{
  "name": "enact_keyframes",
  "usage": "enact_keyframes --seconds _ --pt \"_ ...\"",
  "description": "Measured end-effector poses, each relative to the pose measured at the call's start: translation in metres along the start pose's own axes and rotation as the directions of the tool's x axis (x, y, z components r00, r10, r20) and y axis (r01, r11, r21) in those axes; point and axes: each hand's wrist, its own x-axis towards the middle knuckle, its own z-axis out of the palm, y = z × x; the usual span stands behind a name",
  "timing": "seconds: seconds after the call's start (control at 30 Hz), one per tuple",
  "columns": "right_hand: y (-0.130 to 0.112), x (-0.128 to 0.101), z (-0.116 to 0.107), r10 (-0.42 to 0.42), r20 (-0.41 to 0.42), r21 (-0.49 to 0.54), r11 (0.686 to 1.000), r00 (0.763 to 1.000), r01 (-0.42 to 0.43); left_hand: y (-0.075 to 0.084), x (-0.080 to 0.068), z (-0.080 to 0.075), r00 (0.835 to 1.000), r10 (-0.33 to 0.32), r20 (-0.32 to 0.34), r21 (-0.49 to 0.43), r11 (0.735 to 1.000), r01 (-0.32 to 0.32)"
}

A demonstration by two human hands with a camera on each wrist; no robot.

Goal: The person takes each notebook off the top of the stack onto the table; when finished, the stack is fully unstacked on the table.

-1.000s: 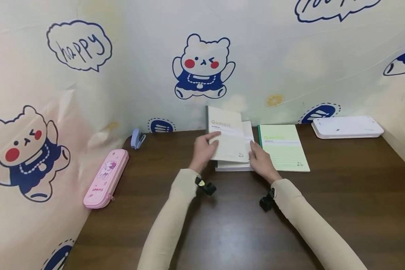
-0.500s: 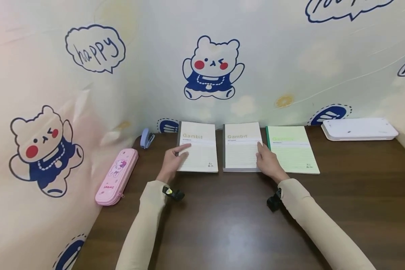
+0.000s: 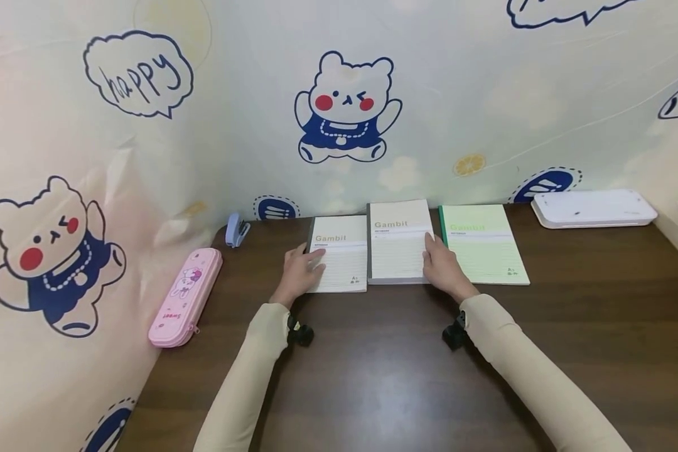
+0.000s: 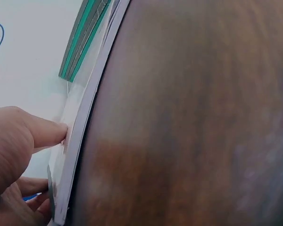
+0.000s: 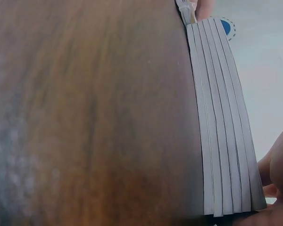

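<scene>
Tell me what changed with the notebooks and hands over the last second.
The left hand carried the top notebook off the middle stack and laid it flat to the left, resting on it. The right hand stayed at the stack's edge; the green notebook did not move.

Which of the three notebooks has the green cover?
The rightmost notebook, beside the right hand; the other two covers are cream with "Gambit" printed in tan.

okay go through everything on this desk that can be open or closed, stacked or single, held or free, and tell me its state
Cream Gambit notebook: closed, flat, left hand resting on it.
Grey-spined notebook stack: closed, right hand at its edge.
Green notebook: closed, free.
Pink zipped pencil case: closed.
Blue stapler: untouched.
White flat case: closed.
</scene>
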Motion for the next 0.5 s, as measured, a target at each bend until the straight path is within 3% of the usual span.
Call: enact_keyframes --seconds 0.1,0.17,0.33,0.43,0.5 --pt "0.000 -0.002 -0.003 0.020 0.010 0.022 1.000 1.000 -0.020 0.006 0.000 0.001 1.000 -0.016 0.013 0.005 1.000 0.016" --pt "0.000 -0.004 -0.004 0.023 0.013 0.031 0.999 1.000 -0.023 0.014 0.001 0.003 1.000 -0.009 -0.016 -0.002 1.000 0.009" --pt "0.003 -0.005 -0.002 0.002 -0.006 0.040 0.999 1.000 -0.002 0.059 0.012 0.018 0.992 0.110 -0.068 -0.090 0.989 -0.116" --pt "0.004 -0.002 -0.001 -0.012 -0.013 0.041 0.999 1.000 0.013 0.088 0.019 0.036 0.989 0.145 0.018 -0.184 0.973 -0.139" --pt "0.003 0.000 -0.001 -0.007 -0.001 0.045 0.999 1.000 0.007 0.100 0.021 0.050 0.989 0.127 0.074 -0.191 0.975 -0.111"
